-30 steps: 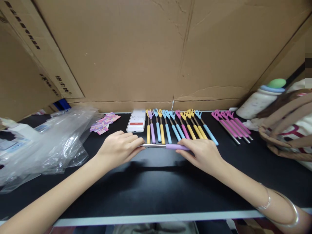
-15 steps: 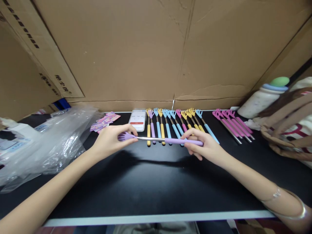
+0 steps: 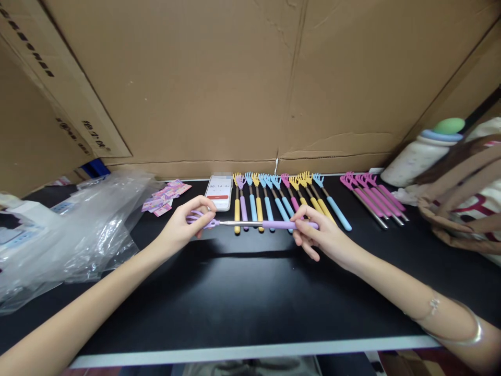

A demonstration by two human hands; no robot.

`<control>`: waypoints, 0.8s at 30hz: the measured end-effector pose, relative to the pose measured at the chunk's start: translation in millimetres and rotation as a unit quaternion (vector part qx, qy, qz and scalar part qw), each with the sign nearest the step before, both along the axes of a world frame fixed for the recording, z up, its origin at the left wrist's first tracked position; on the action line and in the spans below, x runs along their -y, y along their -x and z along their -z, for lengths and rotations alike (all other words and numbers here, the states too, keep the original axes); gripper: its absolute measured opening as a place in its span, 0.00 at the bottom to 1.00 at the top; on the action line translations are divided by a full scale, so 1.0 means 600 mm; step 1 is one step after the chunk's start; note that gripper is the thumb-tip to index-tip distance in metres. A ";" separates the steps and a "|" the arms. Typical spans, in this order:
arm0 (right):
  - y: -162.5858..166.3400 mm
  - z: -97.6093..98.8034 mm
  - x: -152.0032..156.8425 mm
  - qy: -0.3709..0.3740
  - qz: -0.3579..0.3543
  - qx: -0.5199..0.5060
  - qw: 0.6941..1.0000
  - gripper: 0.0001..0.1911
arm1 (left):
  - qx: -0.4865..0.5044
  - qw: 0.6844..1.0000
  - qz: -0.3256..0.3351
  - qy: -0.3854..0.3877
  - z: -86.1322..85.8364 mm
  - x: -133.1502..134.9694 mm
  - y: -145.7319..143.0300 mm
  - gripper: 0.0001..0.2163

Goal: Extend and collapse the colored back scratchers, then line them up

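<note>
A purple back scratcher (image 3: 274, 224) with a silver metal shaft is held level above the black table between both hands. My left hand (image 3: 191, 219) pinches its claw-shaped head, partly hiding the prongs. Near the handle's far end, my right hand (image 3: 317, 232) grips with thumb and forefinger, the other fingers loosely curled. Behind it lies a row of back scratchers (image 3: 268, 206) in yellow, blue, purple and pink, heads toward the cardboard. To their right, several pink back scratchers (image 3: 373, 198) lie slanted, each with a metal rod showing past its handle.
On the left are crumpled clear plastic bags (image 3: 90, 230) and a pile of purple-pink cards (image 3: 166, 197). A phone (image 3: 219, 192) showing a timer lies beside the row. A white bottle (image 3: 418, 156) and a brown-and-white bag (image 3: 465, 203) stand at right. Cardboard (image 3: 195, 78) walls the back.
My left hand has turned slightly on the back scratcher's head, showing the prongs from another side. Both hands sit a little further left in view, with the right hand's grip still on the handle.
</note>
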State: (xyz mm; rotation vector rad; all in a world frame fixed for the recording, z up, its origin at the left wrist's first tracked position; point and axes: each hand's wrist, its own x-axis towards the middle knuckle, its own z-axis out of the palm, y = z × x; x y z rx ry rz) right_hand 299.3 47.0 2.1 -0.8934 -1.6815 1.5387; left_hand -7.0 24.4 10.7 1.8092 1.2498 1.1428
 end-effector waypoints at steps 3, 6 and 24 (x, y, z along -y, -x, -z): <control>0.000 0.000 0.003 -0.011 -0.004 -0.008 1.000 0.15 | 0.008 1.000 -0.003 -0.013 0.000 0.006 -0.004 0.11; 0.000 -0.004 0.007 -0.028 -0.008 -0.001 1.000 0.15 | 0.014 1.000 0.001 -0.007 0.001 0.008 -0.006 0.11; -0.013 -0.007 0.001 -0.342 0.078 0.279 0.894 0.09 | -0.040 0.998 -0.010 -0.046 -0.004 0.014 -0.013 0.08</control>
